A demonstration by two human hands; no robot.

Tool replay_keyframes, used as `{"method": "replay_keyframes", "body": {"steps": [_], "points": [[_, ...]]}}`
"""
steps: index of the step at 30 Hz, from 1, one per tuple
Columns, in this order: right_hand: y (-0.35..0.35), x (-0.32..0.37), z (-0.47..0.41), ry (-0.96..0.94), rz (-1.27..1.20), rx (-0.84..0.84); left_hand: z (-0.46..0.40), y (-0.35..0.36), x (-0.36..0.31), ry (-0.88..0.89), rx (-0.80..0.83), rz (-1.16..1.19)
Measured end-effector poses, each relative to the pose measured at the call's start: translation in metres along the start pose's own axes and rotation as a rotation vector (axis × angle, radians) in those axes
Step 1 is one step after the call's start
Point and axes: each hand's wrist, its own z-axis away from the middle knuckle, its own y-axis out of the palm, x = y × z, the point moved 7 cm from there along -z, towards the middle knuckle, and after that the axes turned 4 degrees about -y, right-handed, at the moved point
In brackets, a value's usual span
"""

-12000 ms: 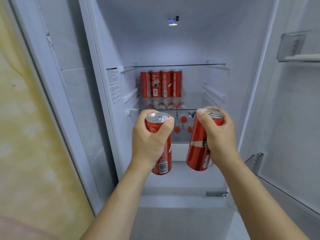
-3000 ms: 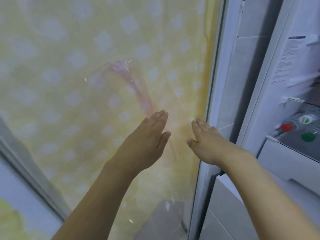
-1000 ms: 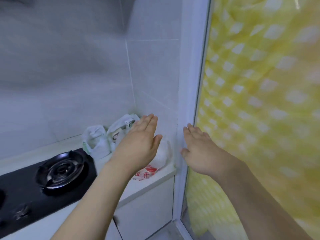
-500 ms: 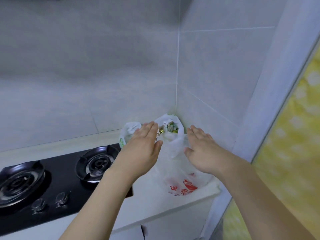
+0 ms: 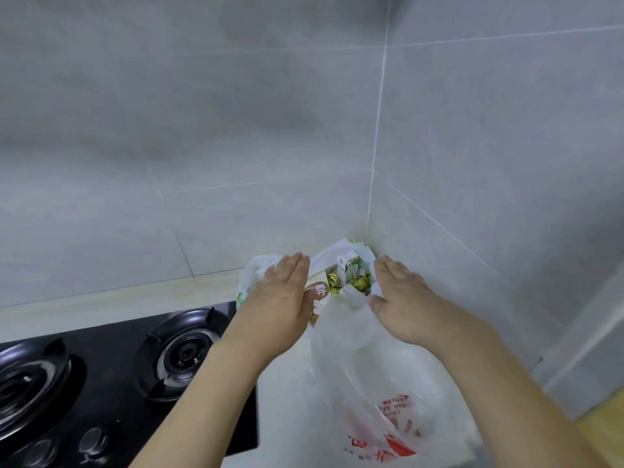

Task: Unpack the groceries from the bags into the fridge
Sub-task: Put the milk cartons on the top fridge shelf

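White plastic grocery bags stand in the counter corner against the tiled walls. The near bag (image 5: 368,383) has red print low on its side. Behind it an open bag (image 5: 341,256) shows a small white-and-green carton (image 5: 346,270) and gold-wrapped items (image 5: 358,283). A third bag (image 5: 251,271) sits to the left. My left hand (image 5: 282,298) hovers flat over the bags' left side, fingers straight, holding nothing. My right hand (image 5: 400,298) reaches with straight fingers over the near bag's top edge, also holding nothing. The fridge is out of view.
A black gas hob (image 5: 111,383) with two burners fills the lower left, its edge close to the bags. Grey tiled walls (image 5: 472,163) meet in a corner right behind the bags. A white counter strip (image 5: 135,298) runs along the back.
My view has turned from the fridge, past the yellow curtain, to the counter corner. Both hands, which held red cans earlier, have moved closer to the bags in the last half second.
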Motion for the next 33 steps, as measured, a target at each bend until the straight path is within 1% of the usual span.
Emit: {"method": "replay_keyframes", "body": {"steps": [5, 9, 12, 16, 21, 25, 29, 33], "points": [[0.002, -0.015, -0.068, -0.041, -0.011, 0.036, -0.036, 0.009, 0.026, -0.070, 0.017, -0.027], [0.012, -0.019, -0.112, -0.052, -0.003, 0.101, -0.063, 0.014, 0.047, -0.118, 0.045, -0.028], [0.017, -0.026, -0.140, -0.037, -0.022, 0.125, -0.091, 0.023, 0.062, -0.114, 0.069, -0.040], [0.031, -0.041, -0.176, -0.016, -0.033, 0.140, -0.131, 0.046, 0.079, -0.095, 0.148, -0.035], [0.064, -0.065, -0.218, 0.016, -0.030, 0.227, -0.203, 0.084, 0.089, -0.025, 0.261, -0.013], [0.099, -0.083, -0.247, 0.046, 0.037, 0.329, -0.265, 0.128, 0.094, 0.110, 0.368, -0.051], [0.133, -0.093, -0.270, 0.022, 0.111, 0.369, -0.318, 0.181, 0.103, 0.190, 0.448, -0.115], [0.159, -0.105, -0.280, -0.004, 0.179, 0.383, -0.349, 0.226, 0.100, 0.290, 0.509, -0.181]]}}
